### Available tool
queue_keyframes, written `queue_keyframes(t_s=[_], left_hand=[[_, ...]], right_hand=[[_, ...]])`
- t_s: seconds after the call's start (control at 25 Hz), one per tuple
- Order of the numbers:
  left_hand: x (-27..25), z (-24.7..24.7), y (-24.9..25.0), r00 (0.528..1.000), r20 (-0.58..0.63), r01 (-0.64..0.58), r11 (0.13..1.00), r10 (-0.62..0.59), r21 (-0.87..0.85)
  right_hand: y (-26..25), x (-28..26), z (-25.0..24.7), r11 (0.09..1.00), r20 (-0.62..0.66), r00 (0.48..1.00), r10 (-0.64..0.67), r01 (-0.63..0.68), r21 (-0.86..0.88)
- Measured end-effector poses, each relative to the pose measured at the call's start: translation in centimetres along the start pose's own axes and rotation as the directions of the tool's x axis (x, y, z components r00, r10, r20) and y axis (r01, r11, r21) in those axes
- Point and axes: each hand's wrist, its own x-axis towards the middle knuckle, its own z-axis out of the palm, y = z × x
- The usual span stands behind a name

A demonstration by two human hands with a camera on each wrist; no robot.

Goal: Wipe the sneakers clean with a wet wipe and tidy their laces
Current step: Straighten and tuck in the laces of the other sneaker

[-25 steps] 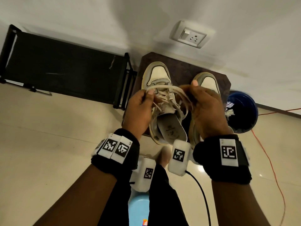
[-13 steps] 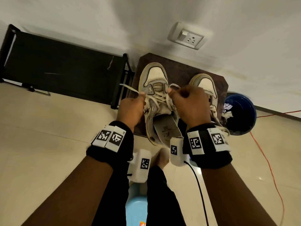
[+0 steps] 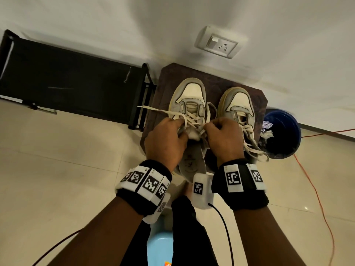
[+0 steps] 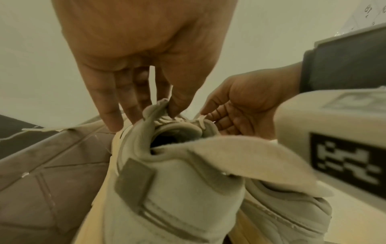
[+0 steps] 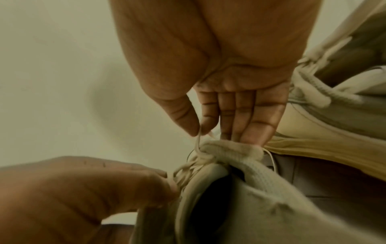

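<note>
Laces (image 3: 189, 120) of the left sneaker (image 3: 189, 104), standing on the brown mat (image 3: 163, 96) by the far wall, look soft and limp, best taken near the eyelets, where the left hand (image 3: 166, 141) and right hand (image 3: 223, 139) each pinch a strand.

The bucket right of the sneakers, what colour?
Dark blue; the bucket shows best in the head view.

No words or brand names can be read. The wrist bands (image 3: 146, 186) carry black-and-white square code markers, one with a small "3" at its corner. A faint emblem on the sneaker's insole (image 3: 190, 164) is too blurred to make out.
</note>
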Motion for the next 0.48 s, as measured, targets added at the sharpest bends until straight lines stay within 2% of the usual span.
queue_keyframes(t_s=[0.16, 0.28, 0.4, 0.48], left_hand=[[0.0, -0.1, 0.2, 0.998, -0.058, -0.011, 0.998, 0.007, -0.061], [0.3, -0.2, 0.3, 1.0, -0.012, -0.007, 0.997, 0.006, -0.071], [1.1, -0.3, -0.2, 0.994, 0.084, -0.076, 0.993, 0.068, 0.088], [1.4, -0.5, -0.1, 0.989, 0.085, -0.14, 0.963, 0.123, 0.231]], right_hand=[[1.2, -0.8, 1.3, 0.982, 0.118, 0.989, 0.086, -0.104, 0.158], [1.7, -1.4, 2.1, 0.966, 0.106, 0.993, 0.057, -0.082, 0.244], [1.7, -1.5, 2.1, 0.945, 0.101, 0.992, 0.081, -0.109, 0.308], [1.6, -1.2, 1.9, 0.934, 0.095, 0.992, 0.081, -0.109, 0.339]])
